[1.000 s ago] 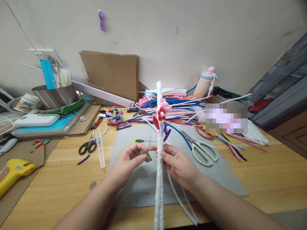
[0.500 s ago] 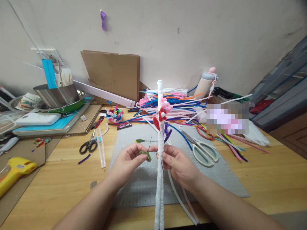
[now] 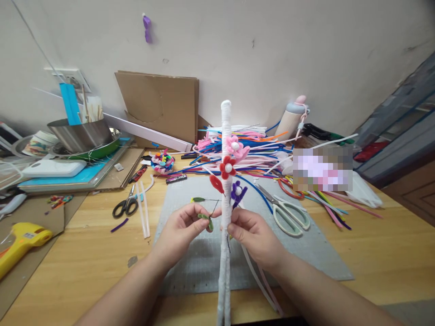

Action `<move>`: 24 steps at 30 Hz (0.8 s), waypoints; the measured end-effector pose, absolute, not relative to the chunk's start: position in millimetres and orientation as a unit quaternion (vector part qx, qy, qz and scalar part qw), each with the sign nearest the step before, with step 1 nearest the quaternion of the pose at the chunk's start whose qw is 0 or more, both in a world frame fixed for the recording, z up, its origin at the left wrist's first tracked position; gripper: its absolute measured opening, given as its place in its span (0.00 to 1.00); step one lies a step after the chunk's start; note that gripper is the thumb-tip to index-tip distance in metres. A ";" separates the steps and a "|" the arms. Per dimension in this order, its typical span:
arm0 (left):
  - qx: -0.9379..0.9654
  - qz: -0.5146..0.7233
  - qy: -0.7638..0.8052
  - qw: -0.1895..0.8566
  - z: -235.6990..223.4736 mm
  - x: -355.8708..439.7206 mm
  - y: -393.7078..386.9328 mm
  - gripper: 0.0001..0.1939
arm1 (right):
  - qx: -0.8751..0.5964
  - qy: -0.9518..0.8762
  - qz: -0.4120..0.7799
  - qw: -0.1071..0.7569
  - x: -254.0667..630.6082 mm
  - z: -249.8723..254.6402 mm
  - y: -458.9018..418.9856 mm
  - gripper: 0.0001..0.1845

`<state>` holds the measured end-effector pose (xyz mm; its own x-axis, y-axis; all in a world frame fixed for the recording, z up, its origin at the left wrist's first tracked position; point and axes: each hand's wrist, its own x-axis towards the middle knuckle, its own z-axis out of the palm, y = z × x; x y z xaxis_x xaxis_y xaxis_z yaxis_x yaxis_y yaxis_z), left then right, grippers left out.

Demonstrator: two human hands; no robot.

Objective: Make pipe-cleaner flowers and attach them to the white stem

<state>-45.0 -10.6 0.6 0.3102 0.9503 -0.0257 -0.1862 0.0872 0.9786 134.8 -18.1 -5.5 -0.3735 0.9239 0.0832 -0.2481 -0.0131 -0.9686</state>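
Note:
A white fuzzy-wrapped frame (image 3: 225,117) stands upright in front of me, seen nearly edge-on and looking doubled lower down. My right hand (image 3: 254,235) pinches it at mid-height, thumb against its side. Along it sit a pink flower (image 3: 242,151), a red flower (image 3: 223,170), a red leaf (image 3: 215,184) and a purple flower (image 3: 240,192), all of pipe cleaner. Between the thumb and fingers of my left hand (image 3: 183,228) is a green pipe-cleaner leaf (image 3: 210,224) with a thin dark stem. A fingertip of that hand reaches close to the frame; I cannot tell whether they touch.
Below my hands lies a grey cutting mat (image 3: 190,271). Large scissors (image 3: 290,217) rest on its right part, black-handled scissors (image 3: 125,206) to its left. Behind is a heap of pipe cleaners (image 3: 251,158). A yellow glue gun (image 3: 27,242) lies at far left; a bottle (image 3: 292,120) stands behind.
The white frame has turned slightly and its top has risen, so the red and purple flowers face me more. Both hands keep nearly the same place and hold.

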 end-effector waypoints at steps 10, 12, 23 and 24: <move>0.407 0.452 0.362 0.707 -0.2 -42.3 -9.8 0.07 | -0.340 -0.421 0.702 0.462 133.8 -13.4 -15.7 0.14; 0.392 0.446 0.359 0.721 2.2 -42.0 -10.2 0.07 | -0.340 -0.420 0.705 0.459 133.7 -12.7 -15.6 0.14; 0.417 0.469 0.331 0.704 1.8 -39.9 -12.6 0.06 | -0.333 -0.492 0.652 0.471 131.5 -2.8 -20.1 0.10; 0.417 0.473 0.328 0.704 2.3 -39.3 -12.8 0.06 | -0.334 -0.504 0.644 0.469 131.5 -2.2 -20.3 0.09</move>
